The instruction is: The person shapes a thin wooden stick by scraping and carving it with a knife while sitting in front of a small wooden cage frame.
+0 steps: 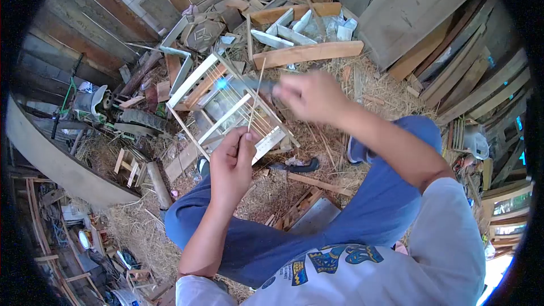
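The person's left hand point(232, 156) is pinching a thin stick point(258, 88) between thumb and fingers, above the near end of the wooden frame point(193, 80). The stick is pointing up and away from the hand, its far end passing over the right side of the frame. The right hand point(314, 97) is hovering to the right of the frame, its fingers curling around a dark tool point(265, 86) that is showing too blurred to identify. The tool is appearing close to the stick, but whether they are touching I cannot tell. The frame itself is lying tilted in front of the person, with several slender rods running along its middle, and a bright bluish spot is shining over it.

Beyond the frame, to its right, a curved plank point(309, 54) is lying in front of some white wood pieces point(289, 34). To the left of the frame, a dark wheel point(144, 120) is resting among clutter. Just below the frame, a black curved object point(304, 166) is lying on the straw point(331, 177). Nearer than the frame, the person's legs in blue trousers point(374, 192) are spreading to either side.
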### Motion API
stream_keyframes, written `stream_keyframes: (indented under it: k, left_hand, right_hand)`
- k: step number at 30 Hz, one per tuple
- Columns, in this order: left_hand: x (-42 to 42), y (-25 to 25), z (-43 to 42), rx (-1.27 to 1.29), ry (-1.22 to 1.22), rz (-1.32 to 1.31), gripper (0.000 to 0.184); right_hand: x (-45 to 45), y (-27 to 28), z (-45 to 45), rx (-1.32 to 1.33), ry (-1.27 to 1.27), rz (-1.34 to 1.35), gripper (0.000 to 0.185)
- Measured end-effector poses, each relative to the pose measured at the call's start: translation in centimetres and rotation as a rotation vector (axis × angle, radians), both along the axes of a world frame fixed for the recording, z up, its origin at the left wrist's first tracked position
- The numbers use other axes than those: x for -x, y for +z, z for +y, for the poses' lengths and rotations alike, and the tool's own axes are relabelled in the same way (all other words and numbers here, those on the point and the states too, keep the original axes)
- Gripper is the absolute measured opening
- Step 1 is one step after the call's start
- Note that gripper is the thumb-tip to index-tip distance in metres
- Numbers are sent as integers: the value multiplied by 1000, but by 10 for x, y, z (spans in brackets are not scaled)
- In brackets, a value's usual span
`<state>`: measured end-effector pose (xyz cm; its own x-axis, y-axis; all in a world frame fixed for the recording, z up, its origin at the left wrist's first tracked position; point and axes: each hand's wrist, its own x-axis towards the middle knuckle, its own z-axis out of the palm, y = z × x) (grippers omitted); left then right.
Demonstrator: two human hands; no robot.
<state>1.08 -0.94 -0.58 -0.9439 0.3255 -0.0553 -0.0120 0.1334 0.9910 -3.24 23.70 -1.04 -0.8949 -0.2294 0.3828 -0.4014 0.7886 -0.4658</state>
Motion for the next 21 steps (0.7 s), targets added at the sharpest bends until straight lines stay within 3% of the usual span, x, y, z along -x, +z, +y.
stream_keyframes:
  k: [2, 5, 14, 18, 21]
  left_hand:
    - [-3, 0, -2, 26, -9, -4, 18]
    - [-4, 1, 8, 24, 14, 21, 18]
    - [3, -2, 11, 20, 41, 7, 19]
    - [14, -9, 11, 78, 52, 78, 18]
    - [8, -12, 7, -46, 6, -55, 19]
  right_hand:
    - [4, -1, 3, 6, -91, -38, 31]
    - [-22, 2, -13, -1, 132, 104, 31]
    - [-16, 8, -10, -56, 160, 74, 31]
    - [-19, -3, -23, -121, 55, 137, 28]
    - [-13, -6, -12, -95, 92, 180, 28]
